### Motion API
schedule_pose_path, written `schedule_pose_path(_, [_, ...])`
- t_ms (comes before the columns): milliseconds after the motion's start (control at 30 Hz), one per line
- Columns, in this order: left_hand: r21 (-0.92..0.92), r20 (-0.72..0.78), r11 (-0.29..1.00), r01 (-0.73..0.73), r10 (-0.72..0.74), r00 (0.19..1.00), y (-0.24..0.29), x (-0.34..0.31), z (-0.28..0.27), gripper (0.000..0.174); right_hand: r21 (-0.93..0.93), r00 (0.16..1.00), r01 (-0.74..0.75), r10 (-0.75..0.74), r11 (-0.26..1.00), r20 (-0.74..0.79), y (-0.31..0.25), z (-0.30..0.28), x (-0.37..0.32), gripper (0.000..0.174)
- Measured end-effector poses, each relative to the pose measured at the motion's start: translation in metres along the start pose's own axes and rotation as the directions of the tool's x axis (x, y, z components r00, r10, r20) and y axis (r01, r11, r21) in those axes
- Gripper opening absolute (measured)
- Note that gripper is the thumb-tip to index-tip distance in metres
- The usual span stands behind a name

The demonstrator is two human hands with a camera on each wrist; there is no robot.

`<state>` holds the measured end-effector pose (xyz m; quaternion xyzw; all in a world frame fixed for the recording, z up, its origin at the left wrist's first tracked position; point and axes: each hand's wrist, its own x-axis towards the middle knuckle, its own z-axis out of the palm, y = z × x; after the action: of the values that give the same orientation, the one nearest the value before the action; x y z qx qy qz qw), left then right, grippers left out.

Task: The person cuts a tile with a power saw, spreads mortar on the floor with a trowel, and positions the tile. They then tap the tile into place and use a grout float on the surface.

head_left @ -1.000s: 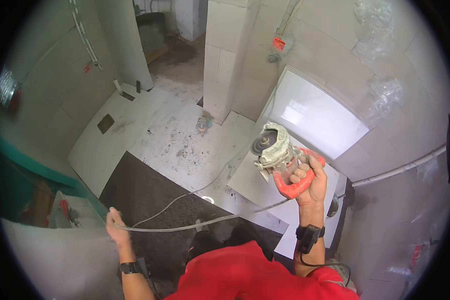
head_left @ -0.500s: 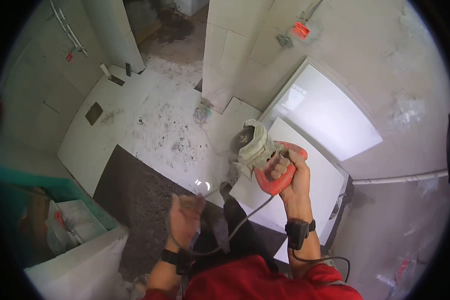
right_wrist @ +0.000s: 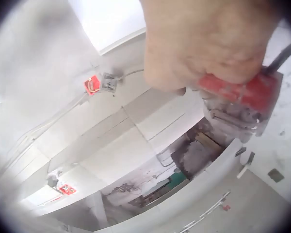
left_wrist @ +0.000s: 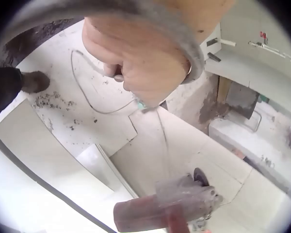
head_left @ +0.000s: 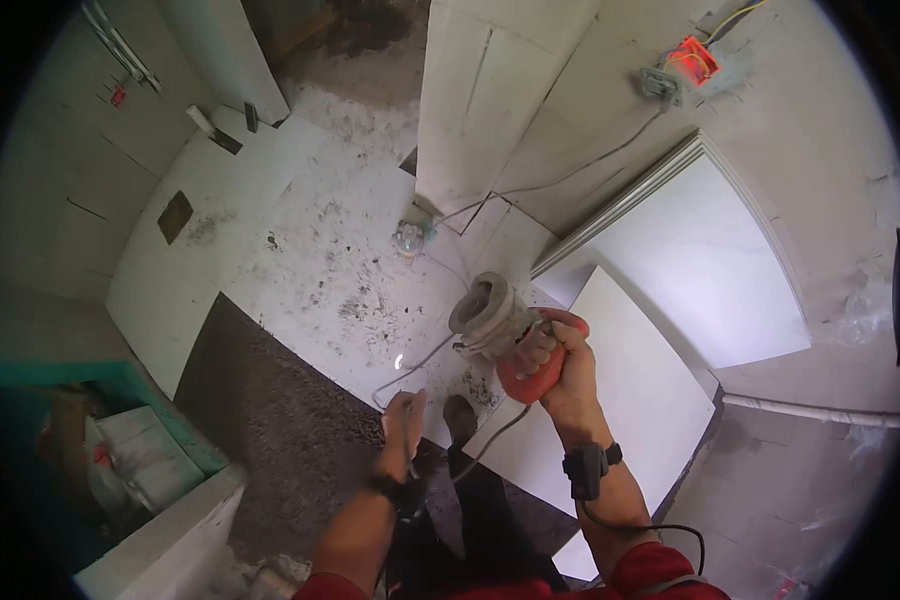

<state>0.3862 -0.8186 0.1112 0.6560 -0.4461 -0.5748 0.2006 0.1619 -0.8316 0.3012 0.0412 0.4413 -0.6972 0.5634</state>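
Observation:
My right hand (head_left: pixel 572 378) grips the red handle of a dusty angle grinder (head_left: pixel 488 318) above the floor, its head pointing away to the left. The grinder's red body and small dark disc also show at the bottom of the left wrist view. My left hand (head_left: pixel 403 420) has its fingers curled around the grinder's grey power cord (head_left: pixel 492 440), low and left of the tool. In the left wrist view a thick stretch of the cord (left_wrist: pixel 196 53) arcs close across the hand. The left fingertips are mostly hidden there.
Large white tiles (head_left: pixel 710 250) lean against the right wall, and another tile (head_left: pixel 590 390) lies before them. A small clear object (head_left: pixel 410 238) sits on the dirty tiled floor, near the cord's run toward a socket (head_left: pixel 660 85). Dark bare ground (head_left: pixel 280 420) lies left; a teal-edged niche (head_left: pixel 120 450) holds items.
My left hand has swung from far left toward the middle, bringing the cord with it. The grinder has shifted left and slightly lower in view. The head view has tilted and turned.

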Motion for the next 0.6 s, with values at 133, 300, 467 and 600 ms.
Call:
schedule_pose_path(133, [0.2,-0.14,0.962,0.184,-0.158,0.977,-0.042,0.029,0.07,0.031,-0.014,0.997,-0.058,0.058,0.998,-0.042,0.034,-0.037,0.048,0.009])
schedule_pose_path(300, [0.361,0.047,0.855,-0.374,0.383,0.922,-0.102,0.073,0.194,0.036,0.06,0.995,-0.102,0.102,0.993,0.005,0.064,-0.071,0.126,0.011])
schedule_pose_path(467, [-0.237,-0.233,0.969,0.064,-0.12,0.965,-0.063,0.157,0.137,0.029,0.098,0.988,-0.112,0.121,0.989,-0.092,0.084,-0.081,0.177,0.008])
schedule_pose_path(600, [0.569,0.085,0.812,-0.128,0.097,0.992,-0.12,0.182,0.112,0.028,0.051,0.985,-0.097,0.103,0.994,-0.141,0.093,-0.079,0.197,0.009])
